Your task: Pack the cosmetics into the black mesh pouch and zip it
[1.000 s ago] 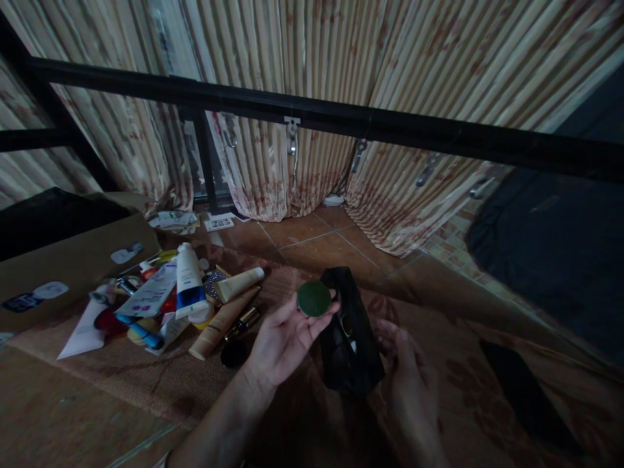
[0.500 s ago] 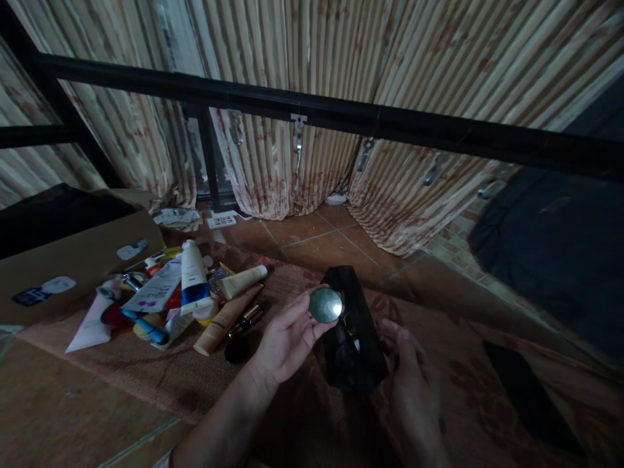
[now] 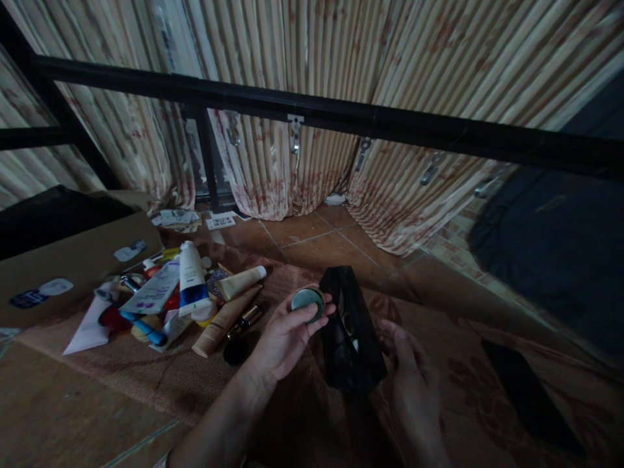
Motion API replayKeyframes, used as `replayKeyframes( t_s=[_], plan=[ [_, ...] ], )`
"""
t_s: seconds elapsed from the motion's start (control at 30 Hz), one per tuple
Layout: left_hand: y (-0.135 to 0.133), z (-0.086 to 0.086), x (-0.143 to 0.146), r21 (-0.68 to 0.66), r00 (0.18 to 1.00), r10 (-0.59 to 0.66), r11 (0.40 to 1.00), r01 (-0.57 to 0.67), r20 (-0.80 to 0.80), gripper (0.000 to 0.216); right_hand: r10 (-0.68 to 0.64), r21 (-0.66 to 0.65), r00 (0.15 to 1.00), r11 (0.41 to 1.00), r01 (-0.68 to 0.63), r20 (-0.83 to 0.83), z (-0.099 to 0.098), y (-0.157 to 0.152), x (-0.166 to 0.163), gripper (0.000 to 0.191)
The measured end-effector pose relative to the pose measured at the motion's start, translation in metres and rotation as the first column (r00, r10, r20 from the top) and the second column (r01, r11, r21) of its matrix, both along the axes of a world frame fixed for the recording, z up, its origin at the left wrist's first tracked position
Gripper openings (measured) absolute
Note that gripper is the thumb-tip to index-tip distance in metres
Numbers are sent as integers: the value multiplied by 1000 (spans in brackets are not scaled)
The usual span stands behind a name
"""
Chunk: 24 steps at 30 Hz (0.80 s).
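Note:
My left hand [image 3: 287, 335] is closed round a small round tin [image 3: 306, 299] with a flat greenish top, thumb lying across its face. It holds the tin just left of a long black pouch [image 3: 351, 370]. The pouch stands with its top open; a few small items show dimly inside, one with a light-coloured part. At the pouch's right side my right hand [image 3: 412, 364] has its fingers bent against the edge, gripping it. To the left of my left hand lie a dark round lid-like disc [image 3: 236, 351] and a black-and-gold bottle [image 3: 244, 322].
A pile of cosmetic tubes, among them a white-and-blue tube [image 3: 192, 279] and a tan tube [image 3: 224, 322], covers the left of the reddish cloth [image 3: 180, 383]. Behind it stands a cardboard box [image 3: 88, 260]. A flat black object [image 3: 531, 396] lies at right. A dark rail [image 3: 331, 107] crosses ahead.
My left hand has shifted the tin slightly left and turned it, and my thumb now lies over its face. My right hand and the pouch have stayed nearly in place.

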State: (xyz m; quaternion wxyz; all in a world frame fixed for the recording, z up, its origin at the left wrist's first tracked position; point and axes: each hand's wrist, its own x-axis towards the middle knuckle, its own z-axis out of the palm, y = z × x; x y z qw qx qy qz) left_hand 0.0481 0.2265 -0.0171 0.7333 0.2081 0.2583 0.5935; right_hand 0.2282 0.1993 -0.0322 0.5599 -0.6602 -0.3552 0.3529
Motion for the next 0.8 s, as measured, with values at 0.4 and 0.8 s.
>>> replayKeyframes(
  t_s=[0.4, 0.8],
  plan=[
    [1, 2, 0, -51, 999, 40, 998, -41, -27, 30, 29, 52, 999, 998, -28, -28, -11, 2, 2, 42],
    [7, 2, 0, -232, 996, 61, 970, -76, -71, 29, 15, 47, 1000, 999, -14, -26, -9, 2, 1, 40]
  ],
)
